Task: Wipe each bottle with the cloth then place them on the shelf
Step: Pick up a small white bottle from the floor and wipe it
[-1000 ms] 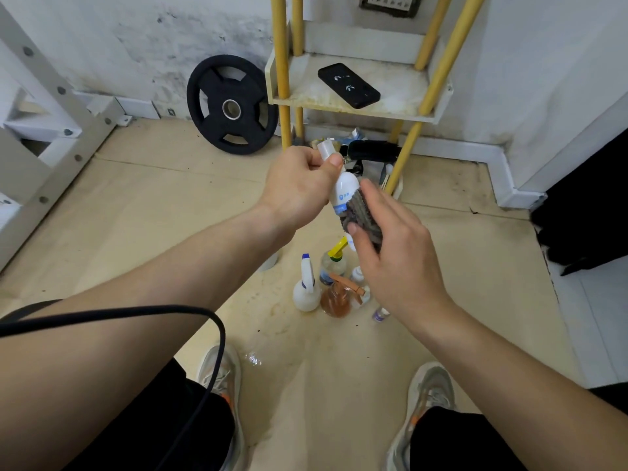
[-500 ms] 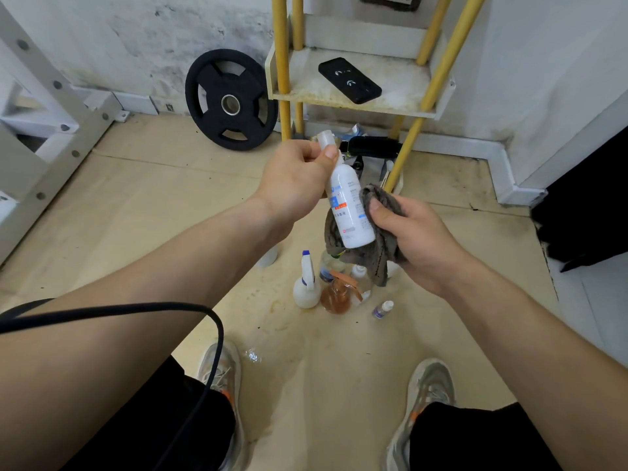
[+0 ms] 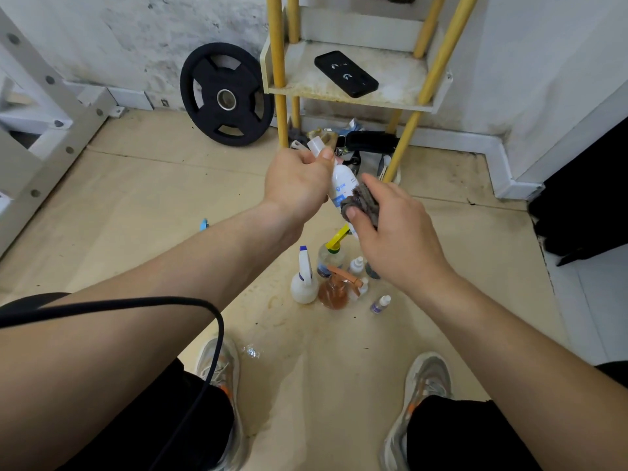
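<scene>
White bottle (image 3: 341,185) pinched by left hand (image 3: 299,185); right hand (image 3: 397,239) wraps cloth (image 3: 363,202) round it.

Shelf board (image 3: 401,79): black phone (image 3: 346,73) lies across middle, bare room left and right of it. Yellow posts (image 3: 276,62) stand at front corners, open gap between. Below shelf board, clutter (image 3: 370,142) fills floor. Floor bottles (image 3: 333,290) cluster near, weight plate (image 3: 227,94) far left.

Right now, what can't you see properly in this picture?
All in the head view:
- The white bottle: lower half hidden by the cloth and right grip; label too small to read.
- The shelf: upper part cut off by the top edge.
- The clutter under the shelf: partly behind the left grip.
</scene>
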The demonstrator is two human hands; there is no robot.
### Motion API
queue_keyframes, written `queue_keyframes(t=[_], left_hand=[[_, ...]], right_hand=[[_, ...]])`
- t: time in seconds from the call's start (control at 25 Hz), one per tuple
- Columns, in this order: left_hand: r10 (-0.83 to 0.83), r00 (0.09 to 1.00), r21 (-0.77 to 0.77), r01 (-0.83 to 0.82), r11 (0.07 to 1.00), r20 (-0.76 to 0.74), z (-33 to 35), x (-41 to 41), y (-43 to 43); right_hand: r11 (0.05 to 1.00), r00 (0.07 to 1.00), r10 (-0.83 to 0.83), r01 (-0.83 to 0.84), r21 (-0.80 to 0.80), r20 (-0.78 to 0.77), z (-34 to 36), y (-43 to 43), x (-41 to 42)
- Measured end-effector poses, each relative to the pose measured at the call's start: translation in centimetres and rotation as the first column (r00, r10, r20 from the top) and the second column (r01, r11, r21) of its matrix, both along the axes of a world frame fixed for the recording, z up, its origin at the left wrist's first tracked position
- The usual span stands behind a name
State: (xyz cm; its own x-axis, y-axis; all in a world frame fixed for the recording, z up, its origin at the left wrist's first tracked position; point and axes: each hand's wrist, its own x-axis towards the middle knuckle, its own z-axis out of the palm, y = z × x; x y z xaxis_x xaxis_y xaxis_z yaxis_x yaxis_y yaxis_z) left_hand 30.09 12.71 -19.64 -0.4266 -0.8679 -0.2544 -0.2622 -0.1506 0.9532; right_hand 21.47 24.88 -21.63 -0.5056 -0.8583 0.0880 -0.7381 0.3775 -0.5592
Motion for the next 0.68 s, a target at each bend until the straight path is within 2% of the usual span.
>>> queue_keyframes(t=[0.08, 0.12, 0.2, 0.28, 0.36, 0.44, 0.6, 0.68], left_hand=[[-0.003, 0.999, 0.062, 0.005, 0.998, -0.032, 0.3, -0.1, 0.0], [-0.006, 0.999, 0.093, 0.011, 0.996, -0.047, 0.4, -0.1, 0.0], [-0.028, 0.998, 0.151, 0.038, 0.988, -0.064, 0.3, 0.1, -0.1], [-0.055, 0.997, 0.214, 0.066, 0.975, -0.057, 0.0, 0.2, -0.3], [-0.085, 0.995, 0.288, 0.099, 0.953, -0.061, -0.4, 0.3, -0.7], [-0.127, 0.989, 0.33, 0.145, 0.933, -0.075, -0.4, 0.5, -1.1], [-0.242, 0.959, 0.368, 0.281, 0.886, -0.15, 0.2, 1.2, -2.0], [-0.284, 0.946, 0.336, 0.321, 0.885, -0.155, 0.6, 1.5, -2.3]], right_hand=[[0.998, 0.976, 0.012, 0.0, -0.055, 0.217, -0.3, -0.1, -1.1], [0.996, 0.926, 0.03, 0.005, -0.092, 0.376, -0.5, -0.1, -1.5], [0.989, 0.741, 0.059, 0.046, -0.139, 0.669, -0.6, 0.0, -2.1], [0.988, 0.553, 0.045, 0.097, -0.118, 0.832, -0.3, 0.1, -2.2], [0.988, 0.384, 0.034, 0.124, -0.088, 0.923, -0.3, 0.2, -2.1], [0.985, 0.277, 0.026, 0.157, -0.071, 0.96, -0.5, 0.1, -2.1], [0.983, 0.171, 0.016, 0.178, -0.047, 0.985, -0.4, 0.0, -2.5], [0.982, 0.153, 0.026, 0.182, -0.054, 0.988, -0.1, -0.1, -2.3]])
